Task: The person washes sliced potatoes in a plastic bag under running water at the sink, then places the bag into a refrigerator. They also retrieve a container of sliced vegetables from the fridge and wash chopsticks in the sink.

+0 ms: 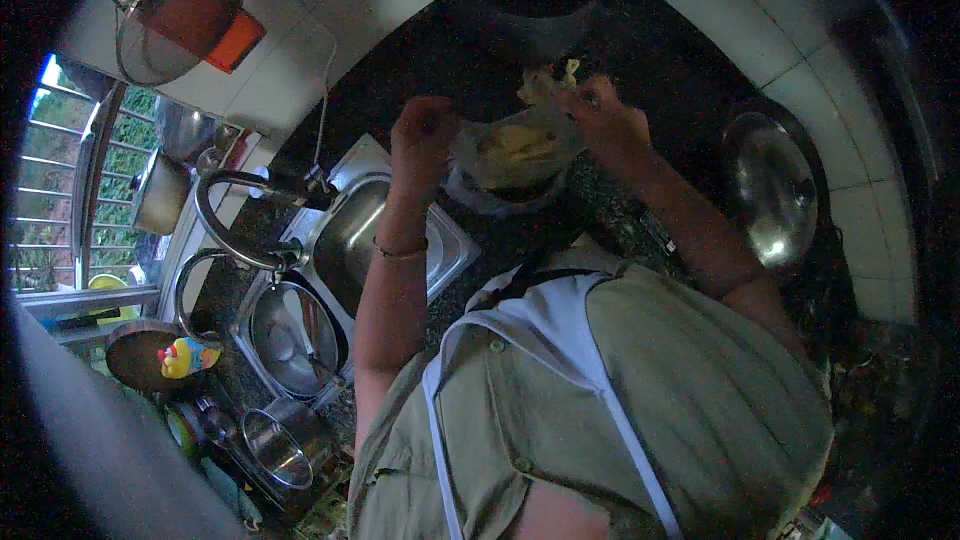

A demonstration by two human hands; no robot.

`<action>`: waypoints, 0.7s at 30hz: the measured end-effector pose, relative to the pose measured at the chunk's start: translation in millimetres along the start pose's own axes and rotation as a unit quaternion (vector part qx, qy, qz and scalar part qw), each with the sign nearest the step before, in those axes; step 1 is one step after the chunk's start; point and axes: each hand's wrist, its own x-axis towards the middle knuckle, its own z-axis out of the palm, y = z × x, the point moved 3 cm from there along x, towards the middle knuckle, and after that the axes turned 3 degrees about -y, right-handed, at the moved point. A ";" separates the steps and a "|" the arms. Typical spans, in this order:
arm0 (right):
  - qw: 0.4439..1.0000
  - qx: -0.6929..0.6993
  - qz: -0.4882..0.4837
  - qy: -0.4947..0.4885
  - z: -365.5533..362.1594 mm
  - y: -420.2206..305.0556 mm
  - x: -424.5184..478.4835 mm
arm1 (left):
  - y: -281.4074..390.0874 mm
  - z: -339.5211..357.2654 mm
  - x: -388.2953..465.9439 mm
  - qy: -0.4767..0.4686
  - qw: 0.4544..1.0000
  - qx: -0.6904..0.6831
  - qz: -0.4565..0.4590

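In the middle of the view, over the dark counter, is a clear plastic bag (457,184) with yellowish food pieces (517,151) inside. My left hand (424,127) grips the bag's left edge, its fingers curled and dim. At the other side, my right hand (611,120) grips the bag's upper right edge. A pale crumpled piece (538,86) stands up beside the right fingers; the dim light does not settle whether it is food or gathered plastic.
Left of the bag is a two-basin steel sink (352,236) with a curved faucet (214,221). A glass lid (289,337) lies over its nearer basin. Beyond the hands stands a large dark pot (517,22). A shiny metal pan or lid (772,187) sits at right. A sieve (135,37) hangs at upper left.
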 end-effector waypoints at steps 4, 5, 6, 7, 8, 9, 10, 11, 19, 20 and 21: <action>0.986 -0.157 0.051 0.010 -14.3 -21.0 2.4 | -10.7 -8.2 7.2 -0.001 0.995 0.044 0.094; 0.985 -0.162 0.048 0.014 -10.7 -11.5 2.1 | -11.0 -11.8 7.1 0.005 0.988 0.076 0.134; 0.984 -0.172 0.053 0.019 -7.7 12.3 0.4 | -9.5 -11.1 6.7 0.012 0.995 0.019 0.094; 0.982 -0.179 0.053 0.024 -8.9 26.9 0.9 | -3.2 -12.6 2.3 0.024 0.998 -0.036 0.053; 0.979 -0.185 0.057 0.063 -13.1 37.1 0.4 | -1.4 -13.8 0.1 0.035 0.995 -0.090 0.012; 0.975 -0.189 0.058 0.100 -19.3 40.6 0.8 | -5.8 -17.0 -0.3 0.037 0.994 -0.098 0.022; 0.970 -0.193 0.059 0.137 -24.2 41.1 1.1 | -12.9 -20.7 0.7 0.039 0.993 -0.106 0.031; 0.966 -0.219 0.069 0.115 -26.3 40.6 3.4 | -17.4 -23.4 1.3 0.041 0.992 -0.113 0.040; 0.644 0.755 0.024 -0.125 27.3 24.6 21.9 | 14.2 3.5 -5.6 -0.142 0.895 0.359 0.224; 0.756 0.639 0.013 -0.142 40.6 10.8 29.2 | 24.9 15.1 -8.5 -0.149 0.784 0.515 0.312; 0.805 0.559 -0.023 -0.196 58.4 11.2 34.2 | 35.4 26.4 -9.9 -0.165 0.777 0.511 0.328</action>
